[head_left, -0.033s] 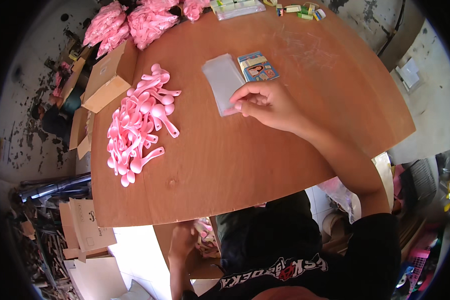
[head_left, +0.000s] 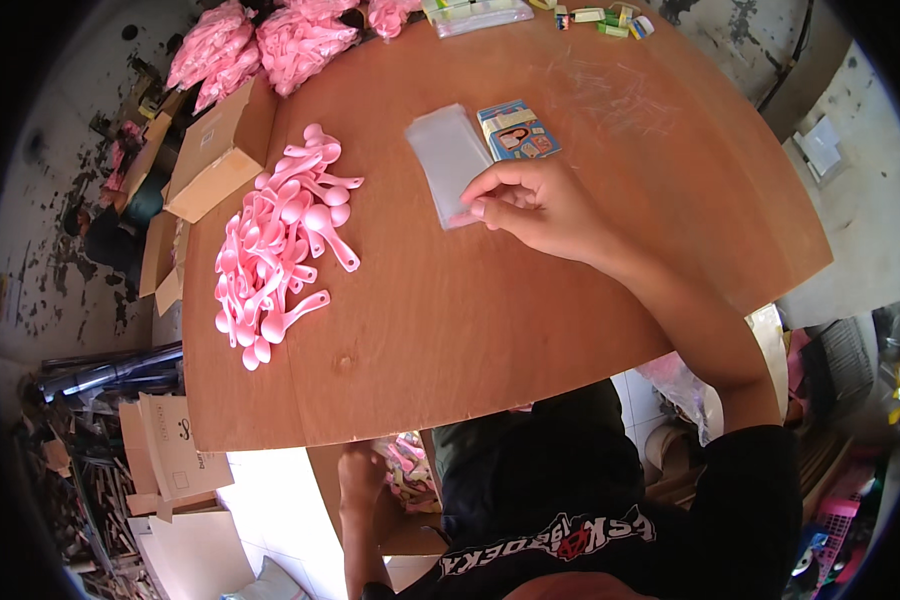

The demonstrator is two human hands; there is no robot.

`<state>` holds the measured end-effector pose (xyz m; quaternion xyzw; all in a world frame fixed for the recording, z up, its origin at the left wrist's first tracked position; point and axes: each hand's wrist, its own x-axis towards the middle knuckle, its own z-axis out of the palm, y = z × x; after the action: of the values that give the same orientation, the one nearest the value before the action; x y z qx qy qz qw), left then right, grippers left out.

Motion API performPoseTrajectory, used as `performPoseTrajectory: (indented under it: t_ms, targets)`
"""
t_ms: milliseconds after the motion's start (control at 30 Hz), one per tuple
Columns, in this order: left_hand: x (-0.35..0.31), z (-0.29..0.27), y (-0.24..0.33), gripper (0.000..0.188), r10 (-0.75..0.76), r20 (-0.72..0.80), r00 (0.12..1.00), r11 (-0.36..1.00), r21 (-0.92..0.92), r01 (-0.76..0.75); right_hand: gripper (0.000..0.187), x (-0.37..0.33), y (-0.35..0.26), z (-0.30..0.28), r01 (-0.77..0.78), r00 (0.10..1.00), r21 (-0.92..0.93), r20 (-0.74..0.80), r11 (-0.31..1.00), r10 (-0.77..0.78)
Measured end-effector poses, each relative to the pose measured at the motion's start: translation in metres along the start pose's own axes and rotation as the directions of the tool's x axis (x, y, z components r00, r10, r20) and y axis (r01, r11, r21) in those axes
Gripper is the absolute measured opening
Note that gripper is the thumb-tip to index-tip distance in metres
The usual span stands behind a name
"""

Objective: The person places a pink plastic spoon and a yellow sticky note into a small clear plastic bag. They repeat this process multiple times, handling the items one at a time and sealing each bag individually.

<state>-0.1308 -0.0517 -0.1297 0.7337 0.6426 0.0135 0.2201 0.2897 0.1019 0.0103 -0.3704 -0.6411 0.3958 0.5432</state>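
Observation:
My right hand (head_left: 532,207) is over the table, thumb and index finger pinched together at the near right corner of a stack of clear plastic bags (head_left: 448,150); the bags lie flat. Just beyond that hand is a banded stack of blue printed cards (head_left: 517,130). Below the table's near edge, my left hand (head_left: 361,468) is at an open cardboard box (head_left: 413,538) holding pink and pale pieces (head_left: 408,470). Its fingers are mostly hidden, so I cannot see whether it holds anything. A heap of pink plastic spoons (head_left: 280,240) spreads over the left side of the table.
The brown wooden table (head_left: 450,340) has a curved near edge in front of my body. At its far left are bundles of pink spoons in plastic (head_left: 305,45) and a cardboard box (head_left: 220,150). Small boxes (head_left: 610,22) stand at the far edge. A person (head_left: 110,240) is at far left.
My left hand has shifted slightly left at the box, and more of the pieces inside show. My right hand keeps its pinch at the bags' corner.

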Motion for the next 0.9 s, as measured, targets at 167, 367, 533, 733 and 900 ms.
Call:
performPoseTrajectory:
  t_ms: [167, 367, 533, 733, 900]
  targets:
    - [-0.024, 0.101, -0.076, 0.052, -0.151, -0.367, 0.918, 0.868, 0.395, 0.301, 0.013, 0.000, -0.001, 0.004, 0.097, 0.995, -0.358, 0.043, 0.929, -0.087]
    - [-0.014, 0.018, 0.069, 0.056, 0.435, 0.560, 0.705, 0.895, -0.358, -0.267, 0.030, -0.002, 0.019, 0.000, 0.284, 0.952, -0.851, 0.195, 0.441, -0.236]
    - [0.003, -0.115, 0.163, 0.043, 0.898, 0.240, 0.368, 0.420, -0.715, -0.559, 0.055, -0.009, 0.044, 0.002, 0.324, 0.944, -0.922, 0.301, 0.214, -0.133]
    - [0.097, -0.158, 0.215, 0.033, 0.643, -0.204, 0.738, 0.522, -0.589, -0.617, 0.058, -0.006, 0.028, 0.003, 0.296, 0.955, -0.932, 0.283, 0.208, -0.088]
    - [0.191, -0.118, 0.230, 0.047, 0.387, -0.153, 0.909, 0.137, -0.966, -0.220, 0.055, -0.006, 0.007, 0.007, 0.286, 0.952, -0.914, 0.236, 0.287, -0.196]
